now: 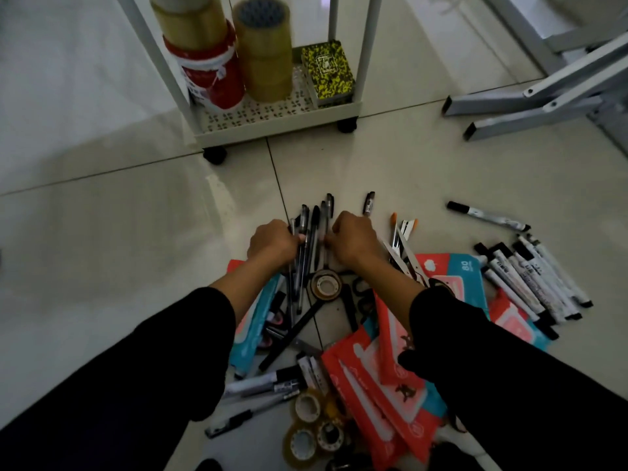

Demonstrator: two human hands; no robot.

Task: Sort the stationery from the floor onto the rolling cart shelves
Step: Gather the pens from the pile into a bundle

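My left hand (272,244) has its fingers curled round one side of a bunch of black-capped pens (311,232) on the floor (136,232); my right hand (353,241) pinches the other side, gathering them. The risk I see: the slim, smooth barrels fan out at the far end, so a lift with a loose hold could let some slide free and roll on the glossy tile. One pen (369,202) lies apart, beyond my right hand. A small tape roll (326,285) sits just behind the bunch. Crinkly red and blue packets (390,385) and white markers (530,277) lie around my sleeves. The rolling cart (272,120), perforated white plastic, stands ahead holding big tape rolls (263,52).
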